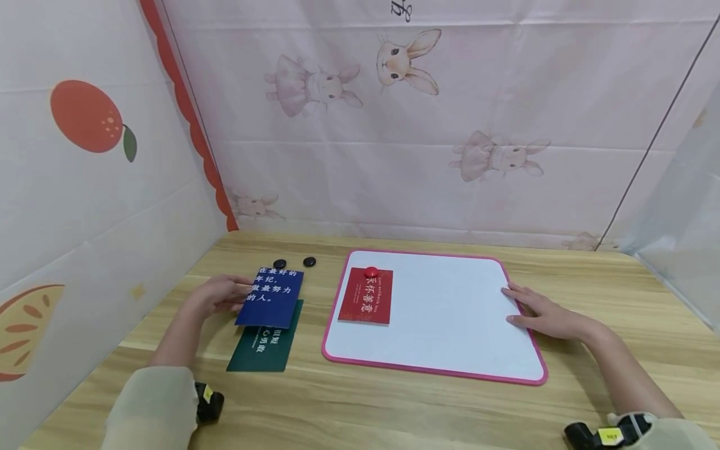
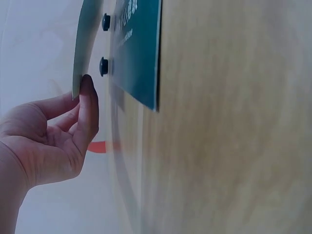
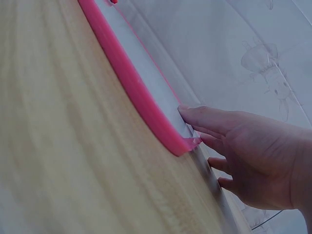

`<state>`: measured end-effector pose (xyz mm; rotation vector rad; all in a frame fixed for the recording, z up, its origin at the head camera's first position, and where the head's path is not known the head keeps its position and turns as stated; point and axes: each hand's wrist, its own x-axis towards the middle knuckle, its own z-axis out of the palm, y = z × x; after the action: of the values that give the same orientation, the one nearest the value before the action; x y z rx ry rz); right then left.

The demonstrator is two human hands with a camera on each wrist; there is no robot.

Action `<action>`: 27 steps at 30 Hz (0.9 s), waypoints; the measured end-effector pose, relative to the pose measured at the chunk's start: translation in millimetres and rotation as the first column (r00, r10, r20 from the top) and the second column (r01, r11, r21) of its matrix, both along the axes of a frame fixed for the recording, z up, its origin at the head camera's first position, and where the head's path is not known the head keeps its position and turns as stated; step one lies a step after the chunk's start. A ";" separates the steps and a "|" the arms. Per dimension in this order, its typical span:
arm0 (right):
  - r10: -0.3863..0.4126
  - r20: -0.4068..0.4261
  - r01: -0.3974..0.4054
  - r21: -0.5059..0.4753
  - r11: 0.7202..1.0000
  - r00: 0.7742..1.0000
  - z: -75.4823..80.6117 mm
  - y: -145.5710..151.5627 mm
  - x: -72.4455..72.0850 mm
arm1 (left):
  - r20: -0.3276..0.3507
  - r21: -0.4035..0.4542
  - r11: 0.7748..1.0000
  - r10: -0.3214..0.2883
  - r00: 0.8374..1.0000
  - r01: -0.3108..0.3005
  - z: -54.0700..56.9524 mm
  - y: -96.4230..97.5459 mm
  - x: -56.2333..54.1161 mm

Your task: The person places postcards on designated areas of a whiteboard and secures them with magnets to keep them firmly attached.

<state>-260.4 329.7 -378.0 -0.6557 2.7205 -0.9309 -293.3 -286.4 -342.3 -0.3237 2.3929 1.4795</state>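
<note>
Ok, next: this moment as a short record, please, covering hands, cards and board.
left hand: pinches the blue card by its edge
right hand: touches the whiteboard at its right edge
red card: on the whiteboard's left part, red button near its far edge
green card: on the table, partly hidden by the blue card
black discs: two, on the table

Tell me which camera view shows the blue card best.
The head view: the blue card faces that camera, its white lettering legible. The left wrist view catches only part of its underside, steeply angled and cut off by the frame, as the left hand pinches it. The right wrist view shows none of it.
</note>
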 end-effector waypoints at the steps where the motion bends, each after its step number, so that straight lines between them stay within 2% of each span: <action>1: 0.000 0.001 0.000 0.000 1.000 1.000 0.0 0.1 0.0 | 0.001 0.004 1.000 -0.005 1.000 0.005 0.9 1.0 -0.2; 5: -0.001 0.005 0.001 -0.002 1.000 1.000 0.4 0.2 0.3 | 0.000 0.024 1.000 -0.014 1.000 0.014 2.7 5.4 -1.7; 12: -0.004 0.005 0.004 0.000 1.000 1.000 1.0 0.2 1.3 | -0.013 0.015 1.000 0.018 1.000 -0.018 1.8 18.9 -4.3; 27: -0.007 -0.003 0.007 0.009 1.000 1.000 -1.3 -0.2 0.5 | -0.046 0.040 0.999 0.006 0.999 -0.004 7.8 47.9 -5.7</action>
<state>-259.9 329.5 -379.3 -0.6471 2.7300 -0.9192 -299.0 -238.6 -334.5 -0.2894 2.3963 1.5502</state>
